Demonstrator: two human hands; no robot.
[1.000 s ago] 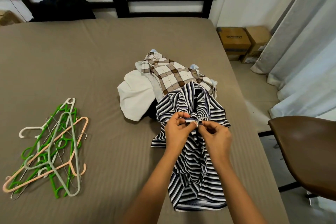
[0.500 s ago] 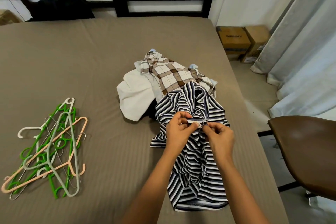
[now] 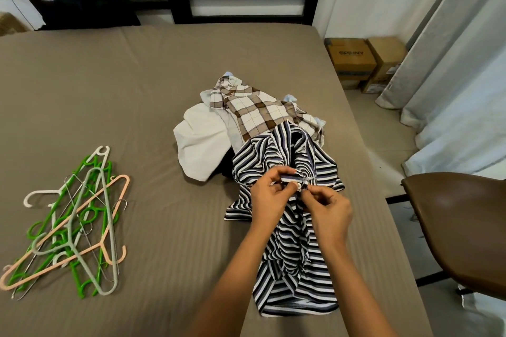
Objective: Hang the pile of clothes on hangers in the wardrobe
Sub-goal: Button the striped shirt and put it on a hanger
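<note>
A black-and-white striped shirt (image 3: 293,268) lies on the bed in front of me. My left hand (image 3: 269,194) pinches its placket edge just below the collar. My right hand (image 3: 328,210) pinches the other edge, and a small white button shows between my fingertips. Behind the shirt sits a pile of clothes: a brown checked shirt (image 3: 254,112) on top and a white garment (image 3: 200,142) at its left. Several plastic and wire hangers (image 3: 71,224), green, peach, grey and white, lie in a heap on the bed's left side.
The brown bed sheet (image 3: 137,85) fills most of the view. A dark garment (image 3: 87,11) lies by the black headboard. A brown chair (image 3: 460,216) stands close at the right. Two cardboard boxes (image 3: 358,60) and pale curtains (image 3: 451,90) are beyond the bed's right edge.
My fingers have shifted slightly on the placket, and the button now shows more plainly between them. The shirt, pile and hangers stay where they were.
</note>
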